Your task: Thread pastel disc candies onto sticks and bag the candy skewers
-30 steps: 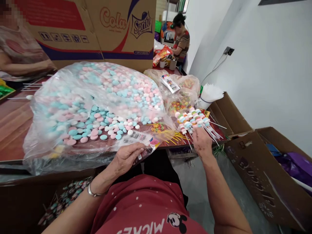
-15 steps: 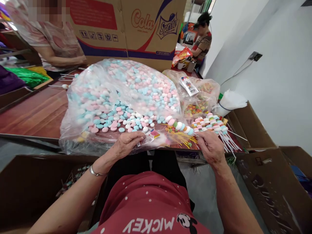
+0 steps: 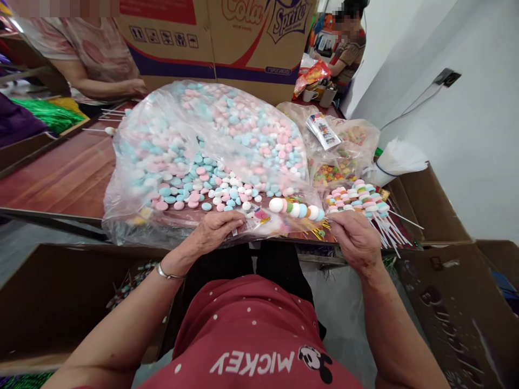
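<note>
At the table (image 3: 60,167) edge, right hand (image 3: 359,237) has the candy skewer (image 3: 295,209) in a tight end pinch; skewer extends left from those fingertips toward left hand (image 3: 214,229), thumb and fingers nipping a printed clear wrapper (image 3: 259,216).

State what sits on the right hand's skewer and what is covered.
The skewer in the right hand carries a row of white, pink and blue rounded pieces, with green and orange between. The stick inside the row is covered by them; the hand hides its held end.
</note>
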Demonstrator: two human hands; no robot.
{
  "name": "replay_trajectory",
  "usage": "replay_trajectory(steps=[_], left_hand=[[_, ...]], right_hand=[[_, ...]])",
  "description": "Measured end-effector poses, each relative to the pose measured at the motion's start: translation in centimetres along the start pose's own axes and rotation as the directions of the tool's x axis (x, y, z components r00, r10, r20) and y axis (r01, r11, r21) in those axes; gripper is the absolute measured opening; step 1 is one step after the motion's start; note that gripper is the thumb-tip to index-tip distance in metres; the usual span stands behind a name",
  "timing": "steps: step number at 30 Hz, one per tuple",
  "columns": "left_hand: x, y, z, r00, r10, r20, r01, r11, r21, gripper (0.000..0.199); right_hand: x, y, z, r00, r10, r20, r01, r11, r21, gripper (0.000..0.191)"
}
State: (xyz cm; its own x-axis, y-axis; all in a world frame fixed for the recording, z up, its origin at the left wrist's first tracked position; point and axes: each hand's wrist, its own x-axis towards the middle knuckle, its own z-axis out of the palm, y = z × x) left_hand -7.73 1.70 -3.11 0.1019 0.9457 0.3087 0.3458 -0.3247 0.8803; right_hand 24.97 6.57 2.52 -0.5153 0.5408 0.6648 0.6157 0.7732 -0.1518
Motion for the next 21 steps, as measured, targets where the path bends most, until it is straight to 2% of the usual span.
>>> replay_trajectory(steps=[8, 15, 18, 21], left_hand=[[-0.3, 0.1, 0.0, 0.996, -0.086, 0.002, 0.085, 0.986, -0.142, 0.026], [-0.4, 0.1, -0.3, 0.997, -0.069, 0.042, 0.075, 0.983, -0.166, 0.028], [-0.4, 0.2, -0.3, 0.995, -0.091, 0.042, 0.097, 0.977, -0.19, 0.027], [-0.4, 0.3, -0.3, 0.989, -0.117, 0.089, 0.136, 0.955, -0.265, 0.03]], right_hand=[[0.5, -0.4, -0.2, 0.993, -0.117, 0.007, 0.117, 0.992, -0.049, 0.02], [0.9, -0.2, -0.8, 0.997, -0.08, -0.019, 0.079, 0.996, -0.035, 0.023], [1.1, -0.2, -0.7, 0.991, -0.132, -0.024, 0.131, 0.99, -0.042, 0.022], [1.2, -0.1, -0.6, 0.977, -0.211, -0.027, 0.209, 0.976, -0.064, 0.021]])
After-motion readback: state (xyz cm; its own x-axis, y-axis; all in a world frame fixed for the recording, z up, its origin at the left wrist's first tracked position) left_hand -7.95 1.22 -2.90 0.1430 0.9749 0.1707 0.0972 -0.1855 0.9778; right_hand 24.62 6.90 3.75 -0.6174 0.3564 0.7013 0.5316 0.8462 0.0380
